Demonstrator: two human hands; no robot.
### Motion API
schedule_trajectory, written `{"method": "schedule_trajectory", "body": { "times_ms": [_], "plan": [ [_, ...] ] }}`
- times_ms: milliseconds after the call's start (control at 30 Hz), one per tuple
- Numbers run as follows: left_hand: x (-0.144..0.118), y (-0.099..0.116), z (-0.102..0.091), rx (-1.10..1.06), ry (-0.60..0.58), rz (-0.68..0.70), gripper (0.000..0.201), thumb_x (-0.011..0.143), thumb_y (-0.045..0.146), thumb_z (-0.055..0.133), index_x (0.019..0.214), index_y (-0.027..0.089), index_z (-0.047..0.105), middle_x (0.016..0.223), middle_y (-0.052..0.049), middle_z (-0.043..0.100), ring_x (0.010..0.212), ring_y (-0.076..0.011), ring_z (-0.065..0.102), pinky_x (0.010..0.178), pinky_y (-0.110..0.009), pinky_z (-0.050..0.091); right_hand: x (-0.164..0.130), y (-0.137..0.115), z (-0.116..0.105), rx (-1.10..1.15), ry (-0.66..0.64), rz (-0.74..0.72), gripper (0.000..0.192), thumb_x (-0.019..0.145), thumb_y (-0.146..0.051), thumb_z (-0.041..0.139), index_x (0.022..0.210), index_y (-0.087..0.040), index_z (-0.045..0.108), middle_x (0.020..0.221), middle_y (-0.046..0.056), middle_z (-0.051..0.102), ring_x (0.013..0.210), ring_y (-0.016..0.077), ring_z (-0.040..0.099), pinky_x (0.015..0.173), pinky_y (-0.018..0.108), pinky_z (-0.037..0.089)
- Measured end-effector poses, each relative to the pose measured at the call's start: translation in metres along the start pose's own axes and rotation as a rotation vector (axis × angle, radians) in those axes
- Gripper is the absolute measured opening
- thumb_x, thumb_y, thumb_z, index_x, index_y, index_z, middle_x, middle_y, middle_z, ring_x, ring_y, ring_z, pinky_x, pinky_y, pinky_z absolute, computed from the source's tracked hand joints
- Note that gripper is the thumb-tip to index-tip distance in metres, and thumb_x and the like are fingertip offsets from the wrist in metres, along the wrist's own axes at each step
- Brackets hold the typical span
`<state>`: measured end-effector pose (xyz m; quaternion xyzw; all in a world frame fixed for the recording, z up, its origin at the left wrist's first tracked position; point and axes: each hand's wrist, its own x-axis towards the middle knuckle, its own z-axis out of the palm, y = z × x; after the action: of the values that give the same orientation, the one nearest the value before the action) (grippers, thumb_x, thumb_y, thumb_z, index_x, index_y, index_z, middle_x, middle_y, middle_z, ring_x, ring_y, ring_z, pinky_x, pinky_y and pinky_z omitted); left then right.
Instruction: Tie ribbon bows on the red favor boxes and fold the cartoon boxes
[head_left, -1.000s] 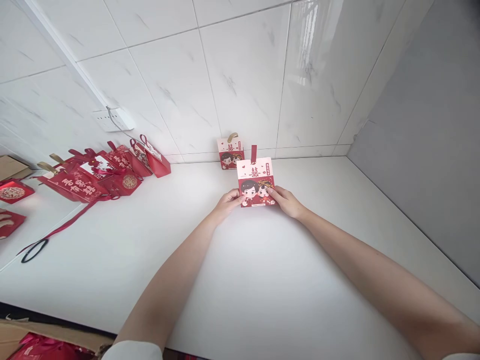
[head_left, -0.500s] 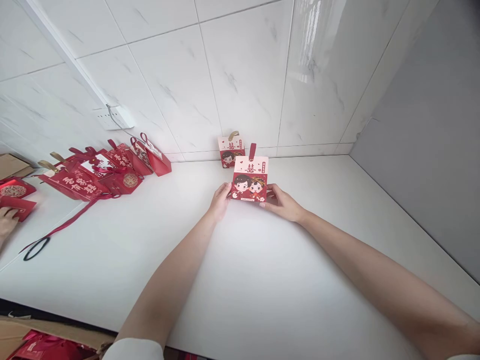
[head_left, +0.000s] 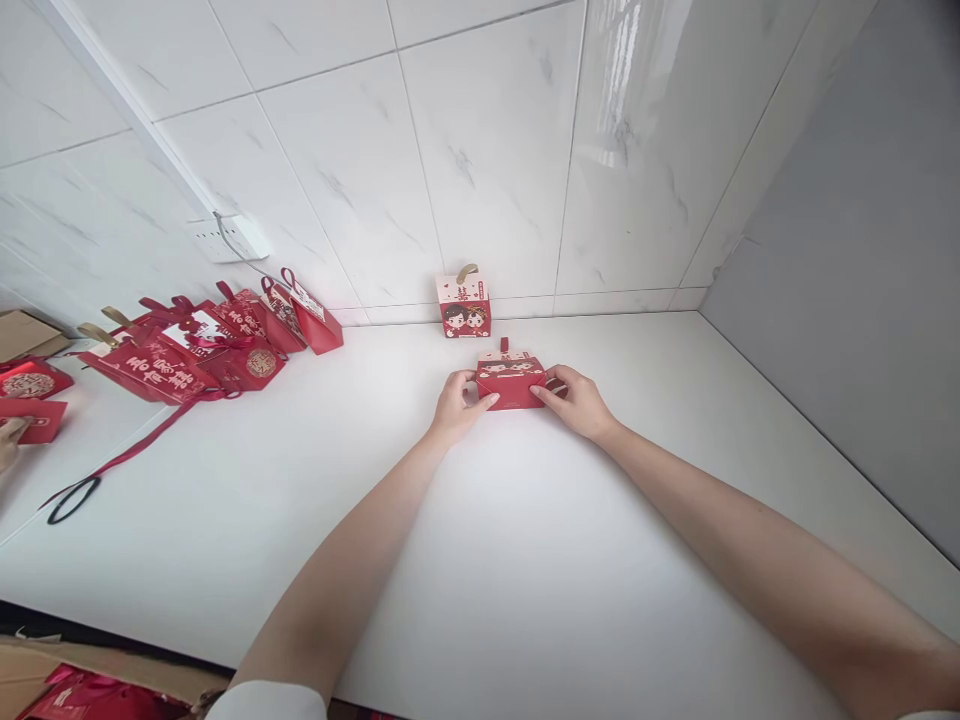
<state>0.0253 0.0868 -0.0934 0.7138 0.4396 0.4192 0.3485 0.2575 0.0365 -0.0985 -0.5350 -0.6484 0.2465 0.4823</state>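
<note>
Centre frame, on the white counter [head_left: 525, 560]: red gift box [head_left: 511, 380], upright half a second ago, now tipped low and flat, left hand [head_left: 457, 405] and right hand [head_left: 574, 398] pinching its ends, finished box [head_left: 464, 304] behind by the wall.

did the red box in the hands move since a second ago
Yes. The red box between the left hand and right hand has tipped back and lies flatter, lower below the standing box by the wall.
</note>
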Motion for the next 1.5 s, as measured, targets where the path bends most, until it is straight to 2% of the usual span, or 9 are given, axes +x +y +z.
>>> {"method": "schedule_trajectory", "body": {
  "times_ms": [133, 367, 500, 600, 933, 1233, 1500],
  "plan": [
    [0.0, 0.003, -0.001, -0.007, -0.041, -0.06, 0.037, 0.071, 0.045, 0.075, 0.093, 0.021, 0.058, 0.096, -0.004, 0.068, 0.082, -0.0185, 0.062, 0.077, -0.033, 0.049, -0.001, -0.001, -0.002, 0.023, -0.014, 0.029, 0.028, 0.083, -0.048, 0.061, 0.09, -0.021, 0.063, 0.089, 0.005, 0.07, 0.074, 0.019, 0.064, 0.071, 0.034, 0.053],
    [-0.001, 0.009, -0.002, 0.032, -0.012, -0.041, 0.035, 0.069, 0.046, 0.075, 0.085, 0.019, 0.057, 0.078, 0.0, 0.065, 0.064, -0.011, 0.056, 0.062, -0.024, 0.047, 0.0, 0.001, -0.003, 0.0, 0.018, 0.029, 0.03, 0.081, -0.05, 0.062, 0.089, -0.021, 0.065, 0.088, 0.005, 0.073, 0.069, 0.0184, 0.065, 0.068, 0.034, 0.053],
    [-0.001, 0.01, -0.002, 0.022, -0.005, 0.011, 0.029, 0.075, 0.044, 0.07, 0.082, 0.019, 0.059, 0.076, 0.0, 0.065, 0.064, -0.0104, 0.057, 0.063, -0.023, 0.047, 0.001, 0.002, -0.004, 0.005, 0.019, 0.078, 0.028, 0.082, -0.047, 0.061, 0.092, -0.021, 0.068, 0.088, 0.004, 0.074, 0.068, 0.0181, 0.065, 0.069, 0.033, 0.052],
    [-0.001, 0.007, -0.003, 0.028, 0.019, 0.034, 0.025, 0.079, 0.042, 0.066, 0.078, 0.018, 0.061, 0.072, 0.0, 0.065, 0.064, -0.0113, 0.06, 0.065, -0.024, 0.048, 0.003, 0.004, -0.004, 0.004, 0.02, 0.096, 0.028, 0.084, -0.045, 0.059, 0.094, -0.021, 0.069, 0.091, 0.004, 0.074, 0.075, 0.0187, 0.066, 0.074, 0.033, 0.051],
    [0.005, -0.004, -0.006, -0.054, 0.088, -0.067, 0.024, 0.077, 0.042, 0.067, 0.08, 0.018, 0.067, 0.072, -0.001, 0.067, 0.063, -0.0127, 0.062, 0.067, -0.027, 0.05, 0.004, 0.008, -0.006, -0.091, -0.048, 0.091, 0.032, 0.087, -0.043, 0.053, 0.101, -0.023, 0.073, 0.092, 0.002, 0.075, 0.079, 0.02, 0.064, 0.076, 0.033, 0.048],
    [0.006, -0.003, -0.003, 0.109, 0.022, -0.102, 0.022, 0.071, 0.036, 0.071, 0.087, 0.02, 0.068, 0.077, -0.001, 0.066, 0.065, -0.0124, 0.057, 0.068, -0.027, 0.048, 0.003, 0.007, -0.006, -0.134, -0.054, 0.073, 0.033, 0.089, -0.041, 0.05, 0.098, -0.022, 0.075, 0.084, 0.001, 0.074, 0.074, 0.0191, 0.062, 0.071, 0.03, 0.047],
    [0.006, -0.007, -0.004, 0.094, 0.027, -0.085, 0.02, 0.071, 0.036, 0.07, 0.082, 0.019, 0.068, 0.077, -0.002, 0.067, 0.067, -0.0139, 0.06, 0.07, -0.029, 0.05, 0.001, 0.007, -0.006, -0.184, -0.049, 0.023, 0.031, 0.091, -0.033, 0.047, 0.093, -0.022, 0.076, 0.079, 0.002, 0.075, 0.075, 0.0207, 0.067, 0.072, 0.031, 0.049]
  ]
}}
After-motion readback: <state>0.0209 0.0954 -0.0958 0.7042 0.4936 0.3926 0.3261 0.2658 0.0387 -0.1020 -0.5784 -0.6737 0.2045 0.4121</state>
